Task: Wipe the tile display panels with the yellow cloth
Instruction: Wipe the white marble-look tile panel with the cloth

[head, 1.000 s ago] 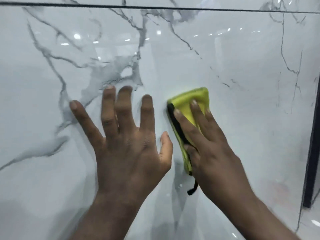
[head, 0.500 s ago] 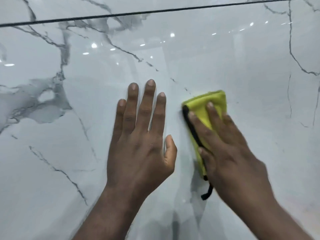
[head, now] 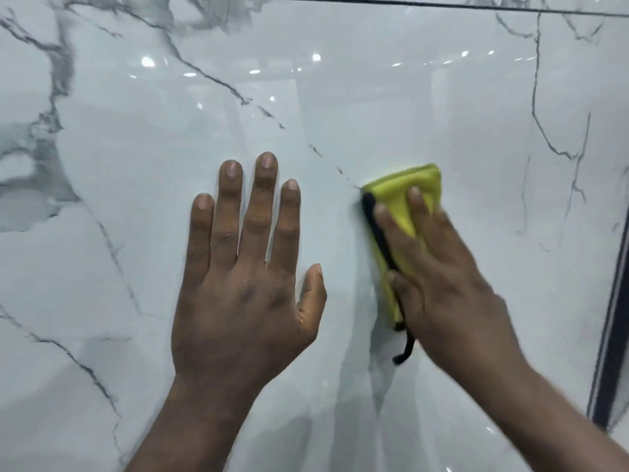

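Surface: glossy white marble-look tile panel (head: 340, 97), grey veins, ceiling lights mirrored in it, fills the whole view. Using the left hand (head: 245, 294) as reference, it lies nearest with its forearm, flat on the tile, fingers straight and slightly spread, holding nothing. Judging by the pose, it's just a brace. Just right of it, not touching, the right hand (head: 449, 287) presses the folded yellow cloth (head: 401, 195) against the panel. Its fingers (head: 417, 202) lie straight on top and the thumb sits along the cloth's black edging (head: 377, 233). Can't tell if the thumb hooks under. The hang loop (head: 405, 352) dangles free below the cloth. The right hand is motion-blurred, so I read this as mid-stroke. To do it well: spread pressure through flat fingers, overlap passes, and don't let the loop drag across the gloss. The bracing palm will likely leave prints, so wipe that patch last. Well right of the left hand is a dark frame strip (head: 609, 335). Far above it, a dark joint line (head: 408, 2) marks the panel's top edge. Run strokes up to both.
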The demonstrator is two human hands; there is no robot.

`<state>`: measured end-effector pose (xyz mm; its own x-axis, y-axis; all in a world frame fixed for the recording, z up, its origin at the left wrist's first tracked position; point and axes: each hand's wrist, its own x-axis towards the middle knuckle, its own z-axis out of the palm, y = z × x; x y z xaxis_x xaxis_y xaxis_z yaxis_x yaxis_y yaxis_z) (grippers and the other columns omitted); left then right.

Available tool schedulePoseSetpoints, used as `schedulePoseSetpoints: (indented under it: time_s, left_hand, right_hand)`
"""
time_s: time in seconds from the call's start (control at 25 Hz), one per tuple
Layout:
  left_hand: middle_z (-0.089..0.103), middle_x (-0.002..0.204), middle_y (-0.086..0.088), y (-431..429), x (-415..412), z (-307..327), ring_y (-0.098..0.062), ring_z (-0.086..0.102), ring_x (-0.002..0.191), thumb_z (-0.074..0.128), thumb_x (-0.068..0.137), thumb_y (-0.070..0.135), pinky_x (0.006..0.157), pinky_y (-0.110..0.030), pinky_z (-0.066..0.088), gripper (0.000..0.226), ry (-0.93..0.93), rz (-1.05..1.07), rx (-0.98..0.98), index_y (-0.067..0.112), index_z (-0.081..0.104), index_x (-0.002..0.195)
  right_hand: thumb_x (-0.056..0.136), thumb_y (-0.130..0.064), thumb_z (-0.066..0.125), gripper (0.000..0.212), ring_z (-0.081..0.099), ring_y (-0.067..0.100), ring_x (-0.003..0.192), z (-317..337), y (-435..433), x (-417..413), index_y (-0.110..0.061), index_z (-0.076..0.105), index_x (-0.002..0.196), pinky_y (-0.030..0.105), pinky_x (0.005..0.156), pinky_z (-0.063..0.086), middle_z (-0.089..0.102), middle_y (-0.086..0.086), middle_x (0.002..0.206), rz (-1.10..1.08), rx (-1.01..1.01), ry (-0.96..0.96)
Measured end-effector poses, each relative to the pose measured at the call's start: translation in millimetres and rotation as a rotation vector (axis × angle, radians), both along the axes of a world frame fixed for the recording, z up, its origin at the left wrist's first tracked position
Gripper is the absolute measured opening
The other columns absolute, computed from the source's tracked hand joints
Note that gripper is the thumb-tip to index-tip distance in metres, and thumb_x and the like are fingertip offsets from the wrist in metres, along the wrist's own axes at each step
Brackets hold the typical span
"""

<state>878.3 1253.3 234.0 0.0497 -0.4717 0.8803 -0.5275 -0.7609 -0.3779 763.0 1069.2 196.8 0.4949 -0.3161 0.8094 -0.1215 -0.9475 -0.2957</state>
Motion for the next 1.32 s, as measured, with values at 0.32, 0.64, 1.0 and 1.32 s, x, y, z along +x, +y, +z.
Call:
schedulePoseSetpoints:
  time_s: [0.32, 0.64, 1.0, 1.32]
  left_hand:
    - [0.006, 0.18, -0.02, -1.9, -1.2, -2.1, -0.044, 0.004, 0.166, 0.047, 0.107, 0.049, 0.134, -0.061, 0.009, 0.085, 0.003, -0.014, 0.01, 0.006, 0.013, 0.173]
    - [0.025, 0.172, -0.028, -51.3, -25.1, 15.1, -0.053, 0.011, 0.161, 0.075, 0.087, 0.041, 0.133, -0.062, -0.002, 0.082, 0.072, -0.028, -0.086, 0.005, 0.048, 0.156]
    - [0.019, 0.178, -0.018, -174.1, -41.8, 41.3, -0.043, 0.009, 0.166, 0.065, 0.094, 0.043, 0.134, -0.062, 0.001, 0.081, -0.035, -0.017, 0.032, 0.011, 0.042, 0.165]
    - [0.02, 0.177, -0.021, -252.7, -38.1, 44.4, -0.04, 0.015, 0.166, 0.06, 0.088, 0.017, 0.135, -0.058, 0.013, 0.082, -0.053, -0.116, 0.064, 0.001, 0.037, 0.165]
  right_hand:
    - [0.101, -0.019, 0.066, 0.094, 0.002, 0.003, 0.161, 7.5, 8.4, -4.6, -0.065, 0.007, 0.158, 0.039, 0.091, 0.054, -0.008, -0.033, 0.17, 0.04, -0.03, 0.007]
    - [0.101, -0.016, 0.063, 0.095, 0.011, 0.013, 0.162, 72.4, -71.6, -4.2, -0.065, 0.005, 0.158, 0.048, 0.097, 0.053, -0.008, -0.029, 0.172, 0.021, 0.103, -0.066]
    - [0.104, -0.024, 0.059, 0.094, 0.002, 0.011, 0.162, 60.8, -187.1, -20.9, -0.07, -0.007, 0.153, 0.043, 0.085, 0.052, -0.017, -0.033, 0.168, 0.002, 0.164, -0.024]
    - [0.101, -0.018, 0.062, 0.103, -0.01, 0.001, 0.159, 40.4, -244.4, -35.2, -0.074, -0.01, 0.15, 0.041, 0.076, 0.061, -0.022, -0.04, 0.163, 0.029, -0.082, 0.124]
